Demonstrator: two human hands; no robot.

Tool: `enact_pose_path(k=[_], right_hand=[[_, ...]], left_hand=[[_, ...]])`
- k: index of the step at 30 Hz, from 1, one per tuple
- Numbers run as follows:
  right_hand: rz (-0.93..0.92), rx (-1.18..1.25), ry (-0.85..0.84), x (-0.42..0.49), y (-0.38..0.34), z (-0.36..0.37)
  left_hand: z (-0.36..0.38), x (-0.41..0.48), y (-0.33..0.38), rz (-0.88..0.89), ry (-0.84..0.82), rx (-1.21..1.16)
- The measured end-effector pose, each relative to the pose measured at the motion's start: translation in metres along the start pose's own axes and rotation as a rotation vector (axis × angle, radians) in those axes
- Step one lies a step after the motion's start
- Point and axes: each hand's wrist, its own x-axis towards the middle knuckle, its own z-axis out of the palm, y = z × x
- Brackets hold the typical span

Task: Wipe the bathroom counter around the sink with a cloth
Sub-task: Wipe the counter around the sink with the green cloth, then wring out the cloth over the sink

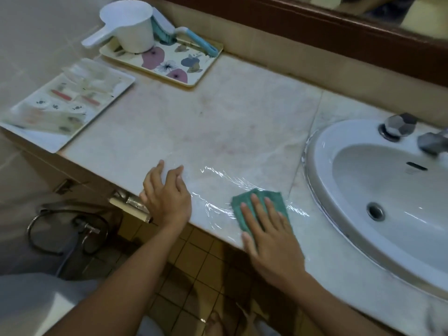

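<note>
Green cloth (260,209) flat on the desk (218,122), close to the front edge, just left of the sink (358,197) rim. Right hand (271,241) lies on top of it, palm down, fingers spread and pointing away toward the back wall; that grip is an open flat press pinning the cloth, no pinch. Wet streaks (218,175) shine around the cloth and run off toward the left hand (166,195), which rests with loosely spread fingers on the desk's front edge, holding nothing, just bracing.

Here's what the next stroke turns on: the dry, faintly stained stretch of marble lies up and left of the cloth, toward the flowered tray (167,61), while the sink's curved rim sits right beside the cloth's right edge. The right hand is the nearer one to both. I'd judge the wipe is early on, only the front strip looks wet. A push forward along the fingers' line would carry the cloth into the unwiped part; the second tray (58,110) on the far left corner sits well apart
</note>
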Motion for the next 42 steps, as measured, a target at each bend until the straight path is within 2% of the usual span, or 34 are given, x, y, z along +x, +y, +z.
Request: enact_pose_path(k=[5,10,14,17,21,22,24,26,28,32,34,37,39,42], right_hand=[[0.306,0.019,0.046,-0.055,0.048,-0.008],[0.314,0.029,0.018,-0.121,0.090,-0.010],[0.375,0.172,0.056,-0.170,0.129,-0.017],[0.520,0.582,0.168,-0.184,0.138,-0.040],[0.968,1.350,0.343,-0.185,0.155,-0.100],[1.038,1.634,0.335,-0.187,0.166,-0.111],[1.066,2.161,0.259,-0.194,0.183,-0.134],[1.009,2.400,0.134,-0.201,0.197,-0.155],[0.926,2.486,0.027,-0.202,0.209,-0.170],[0.737,2.436,-0.111,-0.201,0.235,-0.195],[0.590,2.405,-0.317,-0.199,0.255,-0.209],[0.447,2.239,-0.595,-0.187,0.292,-0.234],[0.416,2.107,-0.656,-0.173,0.313,-0.244],[0.414,1.884,-0.685,-0.150,0.340,-0.252]], left_hand=[[-0.002,-0.002,0.001,0.016,-0.003,-0.003],[-0.013,-0.001,0.009,-0.021,-0.092,0.014],[-0.025,-0.044,0.059,-0.146,-0.049,-0.217],[-0.025,-0.115,0.110,0.096,-0.117,-0.456],[-0.023,-0.201,0.163,0.437,-0.488,-0.637],[-0.023,-0.218,0.172,0.564,-0.549,-0.626],[-0.021,-0.238,0.188,0.884,-0.591,-0.522],[-0.016,-0.244,0.209,1.211,-0.589,-0.406],[-0.012,-0.243,0.241,1.463,-0.575,-0.317],[-0.003,-0.231,0.313,1.772,-0.478,-0.259],[0.006,-0.222,0.344,1.876,-0.436,-0.324],[0.019,-0.214,0.391,1.907,-0.376,-0.359],[0.026,-0.212,0.416,1.885,-0.373,-0.347],[0.036,-0.201,0.449,1.866,-0.350,-0.187]])
